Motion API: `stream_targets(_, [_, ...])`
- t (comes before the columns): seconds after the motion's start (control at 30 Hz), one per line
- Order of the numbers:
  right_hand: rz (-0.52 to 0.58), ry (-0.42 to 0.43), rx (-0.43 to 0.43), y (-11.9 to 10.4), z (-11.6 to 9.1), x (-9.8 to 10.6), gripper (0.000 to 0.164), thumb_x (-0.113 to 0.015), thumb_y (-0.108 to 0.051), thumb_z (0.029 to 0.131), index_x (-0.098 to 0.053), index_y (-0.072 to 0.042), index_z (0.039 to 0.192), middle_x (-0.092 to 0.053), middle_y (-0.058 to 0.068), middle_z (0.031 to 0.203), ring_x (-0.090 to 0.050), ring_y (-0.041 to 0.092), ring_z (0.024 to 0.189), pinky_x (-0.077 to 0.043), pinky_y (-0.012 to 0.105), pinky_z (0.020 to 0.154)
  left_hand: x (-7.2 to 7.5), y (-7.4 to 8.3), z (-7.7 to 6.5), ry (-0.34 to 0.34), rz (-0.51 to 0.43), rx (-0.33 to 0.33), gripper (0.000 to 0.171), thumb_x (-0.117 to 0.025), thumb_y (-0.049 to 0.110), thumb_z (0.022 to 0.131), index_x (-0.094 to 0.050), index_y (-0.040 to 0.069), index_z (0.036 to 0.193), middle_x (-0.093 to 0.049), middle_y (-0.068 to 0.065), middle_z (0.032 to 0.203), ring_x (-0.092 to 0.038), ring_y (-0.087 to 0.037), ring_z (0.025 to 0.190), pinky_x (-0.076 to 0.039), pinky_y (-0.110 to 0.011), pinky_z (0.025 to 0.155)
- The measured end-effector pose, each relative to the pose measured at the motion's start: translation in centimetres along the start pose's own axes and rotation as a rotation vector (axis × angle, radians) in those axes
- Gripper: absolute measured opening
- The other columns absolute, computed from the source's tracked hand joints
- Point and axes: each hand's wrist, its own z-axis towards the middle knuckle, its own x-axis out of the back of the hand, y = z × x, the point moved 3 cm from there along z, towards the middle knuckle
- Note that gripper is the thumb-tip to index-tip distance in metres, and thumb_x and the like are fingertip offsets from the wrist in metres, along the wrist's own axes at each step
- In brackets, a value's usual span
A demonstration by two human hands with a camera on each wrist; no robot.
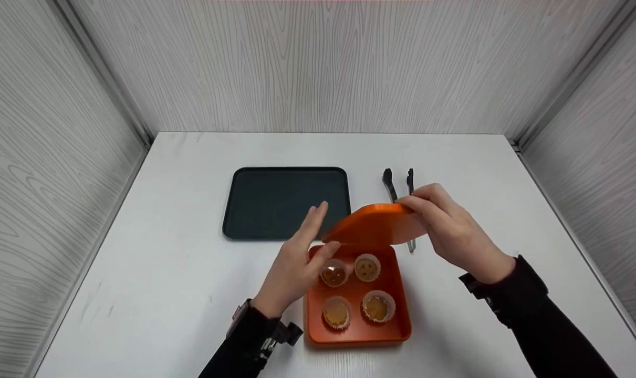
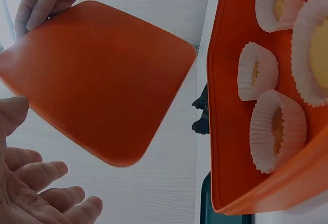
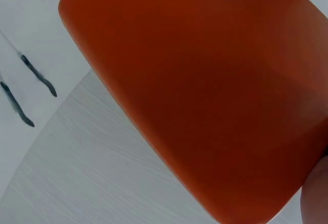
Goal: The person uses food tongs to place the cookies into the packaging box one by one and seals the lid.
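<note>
An orange lid (image 1: 373,226) is raised and tilted over the far end of an orange box (image 1: 355,336). My right hand (image 1: 457,233) grips the lid's right edge between thumb and fingers. My left hand (image 1: 292,268) hovers over the box's left side, fingers spread, its thumb close to the lid's near left corner. In the left wrist view, the left thumb lies beside the lid (image 2: 102,80); whether they touch I cannot tell. Several small muffins (image 1: 379,307) in white paper cups stand inside the box. The right wrist view is mostly filled by the lid (image 3: 205,90).
Behind the box to the left lies a dark green tray (image 1: 283,202). A pair of tongs (image 1: 388,181) with black tips lies to the right of the tray, partly hidden by the lid and right hand. Pale wood-grain panels (image 1: 318,68) enclose the white table (image 1: 155,252).
</note>
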Motion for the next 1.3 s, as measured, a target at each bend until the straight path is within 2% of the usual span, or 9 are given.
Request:
stream_targets(0.23, [0.107,-0.082,-0.032,-0.8,0.6,-1.0,0.029,-0.043,-0.005,0.107,-0.063,0.001,0.127,-0.057,0.014,0.110,-0.058,0.022,0.099,-0.045,0.011,0.094,-0.8,0.6,0.2,0.061,-0.015,-0.151,0.064,-0.067,0.020,0.100,-0.041,0.010,0.158,-0.045,-0.004,0.159,-0.042,-0.016,0.146,-0.038,-0.034,0.116])
stream_targets(0.4, [0.135,-0.091,-0.038,-0.9,0.8,-1.2,0.031,-0.054,0.008,0.100,-0.062,0.000,0.129,-0.056,0.013,0.111,-0.057,0.021,0.100,-0.045,0.011,0.093,-0.9,0.6,-0.1,0.130,-0.048,-0.236,0.055,-0.070,0.014,0.097,-0.053,0.004,0.148,-0.066,-0.007,0.138,-0.065,-0.015,0.122,-0.052,-0.028,0.101])
stream_targets(0.53, [0.183,-0.102,-0.072,-0.9,0.8,-1.3,0.045,-0.065,0.017,0.089,-0.061,0.000,0.131,-0.054,0.012,0.112,-0.055,0.020,0.101,-0.045,0.012,0.092,-0.8,0.7,-0.3,0.159,-0.074,-0.253,0.046,-0.072,0.014,0.095,-0.061,0.004,0.139,-0.073,-0.008,0.124,-0.072,-0.014,0.109,-0.057,-0.027,0.092])
stream_targets(0.67, [0.314,-0.126,-0.165,-0.8,0.8,-1.3,0.046,-0.063,0.014,0.091,-0.061,-0.003,0.134,-0.053,0.009,0.115,-0.055,0.018,0.101,-0.047,0.014,0.086,-0.9,0.9,-0.4,0.165,-0.098,-0.241,0.032,-0.072,0.013,0.095,-0.067,0.004,0.125,-0.075,-0.006,0.113,-0.073,-0.013,0.099,-0.059,-0.026,0.087])
stream_targets(0.77, [0.315,-0.119,-0.157,-0.7,0.7,-1.3,0.040,-0.060,0.005,0.098,-0.061,-0.004,0.137,-0.054,0.010,0.115,-0.055,0.017,0.101,-0.048,0.014,0.085,-0.9,1.1,-0.6,0.154,-0.112,-0.233,0.024,-0.070,0.011,0.096,-0.067,0.004,0.118,-0.075,-0.006,0.109,-0.073,-0.012,0.096,-0.059,-0.027,0.086])
stream_targets(0.9, [0.192,-0.053,-0.054,-0.4,0.7,-1.2,0.037,-0.057,-0.013,0.103,-0.062,-0.001,0.138,-0.058,0.014,0.114,-0.056,0.020,0.098,-0.048,0.014,0.086,-1.0,1.3,-0.7,0.131,-0.130,-0.239,0.021,-0.067,0.012,0.098,-0.065,0.003,0.117,-0.074,-0.006,0.109,-0.073,-0.014,0.095,-0.060,-0.027,0.084])
stream_targets(1.0, [0.188,-0.004,-0.069,0.2,0.5,-1.1,0.037,-0.059,-0.015,0.104,-0.063,-0.001,0.137,-0.061,0.014,0.115,-0.057,0.020,0.095,-0.048,0.014,0.082,-1.0,1.1,-0.8,0.126,-0.151,-0.235,0.020,-0.065,0.011,0.099,-0.063,0.003,0.118,-0.073,-0.008,0.108,-0.073,-0.016,0.095,-0.061,-0.028,0.083])
stream_targets(1.13, [0.211,0.042,-0.206,1.3,-0.6,-0.8,0.044,-0.068,0.002,0.094,-0.062,-0.001,0.138,-0.062,0.014,0.117,-0.059,0.017,0.095,-0.048,0.014,0.082,-0.8,0.9,-1.0,0.127,-0.235,-0.193,0.022,-0.064,0.009,0.100,-0.062,0.002,0.121,-0.072,-0.010,0.110,-0.074,-0.018,0.098,-0.061,-0.032,0.083])
stream_targets(1.3, [0.262,0.049,-0.447,2.8,-2.5,-0.8,0.062,-0.069,0.009,0.091,-0.053,-0.006,0.149,-0.061,0.010,0.123,-0.061,0.012,0.102,-0.049,0.015,0.090,-0.3,0.9,-1.4,0.102,-0.386,-0.056,0.027,-0.060,0.014,0.103,-0.058,0.004,0.128,-0.071,-0.008,0.119,-0.072,-0.018,0.108,-0.060,-0.035,0.089])
